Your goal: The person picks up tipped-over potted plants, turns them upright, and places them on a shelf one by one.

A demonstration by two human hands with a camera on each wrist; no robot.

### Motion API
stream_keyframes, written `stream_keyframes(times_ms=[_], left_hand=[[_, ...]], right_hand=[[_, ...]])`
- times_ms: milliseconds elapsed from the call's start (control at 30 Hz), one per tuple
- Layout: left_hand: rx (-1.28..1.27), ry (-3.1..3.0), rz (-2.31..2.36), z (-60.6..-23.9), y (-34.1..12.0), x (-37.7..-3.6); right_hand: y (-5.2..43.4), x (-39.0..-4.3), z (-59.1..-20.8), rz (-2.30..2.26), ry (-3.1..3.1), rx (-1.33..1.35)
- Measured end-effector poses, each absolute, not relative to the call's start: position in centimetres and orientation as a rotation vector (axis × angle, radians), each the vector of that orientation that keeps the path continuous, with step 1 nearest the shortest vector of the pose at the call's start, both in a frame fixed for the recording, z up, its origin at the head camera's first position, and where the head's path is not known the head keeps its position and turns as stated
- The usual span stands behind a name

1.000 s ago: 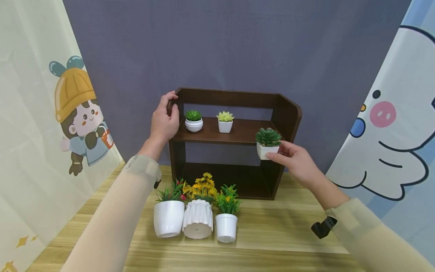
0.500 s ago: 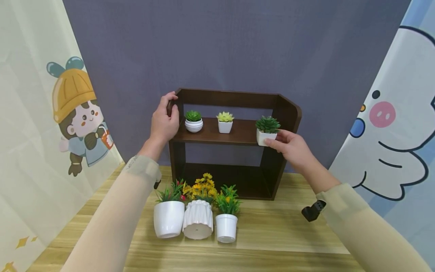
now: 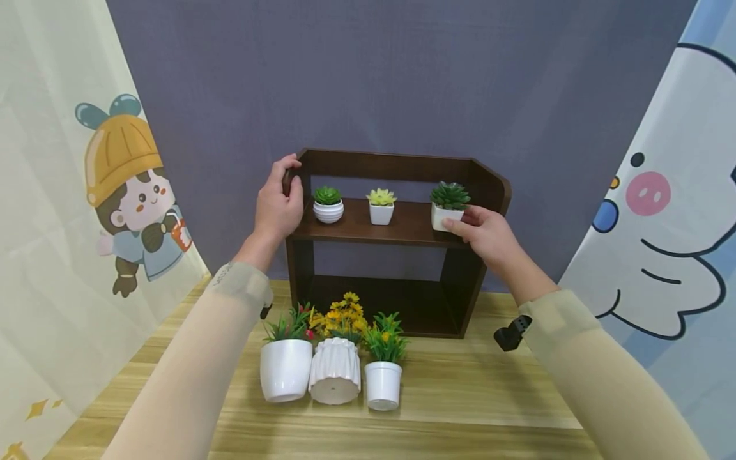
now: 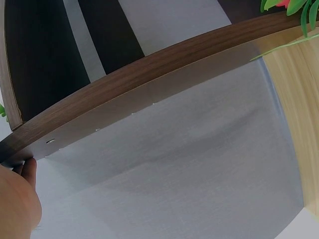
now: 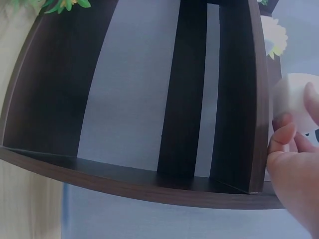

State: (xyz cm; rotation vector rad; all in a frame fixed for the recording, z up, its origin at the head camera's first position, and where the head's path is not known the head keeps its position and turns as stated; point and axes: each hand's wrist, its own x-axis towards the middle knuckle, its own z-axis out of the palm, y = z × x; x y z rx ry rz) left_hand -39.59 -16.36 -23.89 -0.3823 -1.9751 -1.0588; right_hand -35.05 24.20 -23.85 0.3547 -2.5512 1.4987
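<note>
A dark wooden shelf unit (image 3: 402, 167) stands on the wooden table (image 3: 460, 396) against the grey backdrop. My left hand (image 3: 280, 206) grips its upper left side panel (image 4: 149, 79). My right hand (image 3: 484, 232) holds a small square white pot with a dark green succulent (image 3: 449, 206) at the right end of the upper shelf board; the pot's base seems to rest on the board. The pot (image 5: 291, 99) shows white between my fingers in the right wrist view. A round white pot with a green succulent (image 3: 328, 204) and a square pot with a pale yellow-green succulent (image 3: 381, 206) stand on the same board.
Three white pots with artificial plants stand in a row on the table before the shelf: red-flowered (image 3: 285, 364), yellow-flowered in a ribbed pot (image 3: 336, 364), and a small green one (image 3: 383, 377). Cartoon-printed curtains (image 3: 69, 191) hang on both sides. The lower shelf compartment (image 3: 379, 281) holds nothing.
My right hand has lifted the dark green succulent pot from in front of the shelf's right edge up and back onto the right end of the upper board. The left hand stayed put.
</note>
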Motion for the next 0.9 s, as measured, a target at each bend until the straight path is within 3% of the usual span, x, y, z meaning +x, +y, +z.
stream_keyframes(times_ms=[900], left_hand=[[-0.386, -1.975, -1.058, -23.9, -16.3, -39.5]], right_hand=[[22.7, -37.8, -22.9, 1.395, -2.646, 0.35]])
